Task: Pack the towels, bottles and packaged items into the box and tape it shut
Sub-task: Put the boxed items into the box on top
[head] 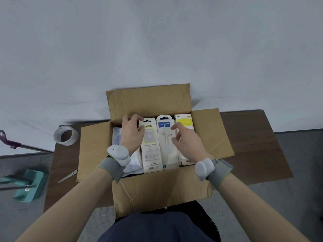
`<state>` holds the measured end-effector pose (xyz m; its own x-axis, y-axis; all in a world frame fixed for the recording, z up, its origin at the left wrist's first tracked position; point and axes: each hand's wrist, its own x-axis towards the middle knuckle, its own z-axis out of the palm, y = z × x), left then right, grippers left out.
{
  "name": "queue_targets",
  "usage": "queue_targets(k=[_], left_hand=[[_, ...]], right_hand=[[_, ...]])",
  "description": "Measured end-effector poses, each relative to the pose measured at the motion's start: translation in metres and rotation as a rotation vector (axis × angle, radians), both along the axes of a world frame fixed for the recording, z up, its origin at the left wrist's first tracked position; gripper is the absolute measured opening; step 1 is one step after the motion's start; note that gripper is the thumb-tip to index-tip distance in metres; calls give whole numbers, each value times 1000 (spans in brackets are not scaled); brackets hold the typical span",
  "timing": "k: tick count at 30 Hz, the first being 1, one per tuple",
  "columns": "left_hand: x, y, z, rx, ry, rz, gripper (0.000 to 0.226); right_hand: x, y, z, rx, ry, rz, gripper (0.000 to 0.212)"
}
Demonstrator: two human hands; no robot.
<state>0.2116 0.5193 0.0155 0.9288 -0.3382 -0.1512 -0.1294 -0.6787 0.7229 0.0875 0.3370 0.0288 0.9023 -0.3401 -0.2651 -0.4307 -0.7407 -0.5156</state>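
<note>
An open cardboard box (157, 191) stands on a dark brown table, all flaps up or out. Three packaged earphone boxes lie side by side inside: a white one with a yellow label (151, 151), a white one with a blue label (166, 151) and a yellow-topped one (185, 122). White towels (132, 165) show at the box's left. My left hand (132, 132) grips the top left corner of the yellow-label package. My right hand (187, 142) hovers over the blue-label and yellow-topped packages, fingers relaxed. No bottles are visible.
A roll of clear tape (65, 135) stands on the table's far left corner. Scissors (68, 175) lie left of the box. A teal dustpan (29, 185) and a broom handle (21, 145) are on the grey floor at left. A white wall rises behind.
</note>
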Motion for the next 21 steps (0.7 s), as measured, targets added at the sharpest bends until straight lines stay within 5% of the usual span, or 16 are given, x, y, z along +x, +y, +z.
queue_targets(k=[7,12,21], left_hand=[[9,32,-4,49,-133,240,23],[11,66,-13,304,-119,458,47],[-4,84,-18,332,23,640,82]], right_hand=[[-22,-40,2,-139,-83,-210,22],[-35,-61,4,-317,-12,-380,48],[-47,-69,2,-81,131,-533,71]])
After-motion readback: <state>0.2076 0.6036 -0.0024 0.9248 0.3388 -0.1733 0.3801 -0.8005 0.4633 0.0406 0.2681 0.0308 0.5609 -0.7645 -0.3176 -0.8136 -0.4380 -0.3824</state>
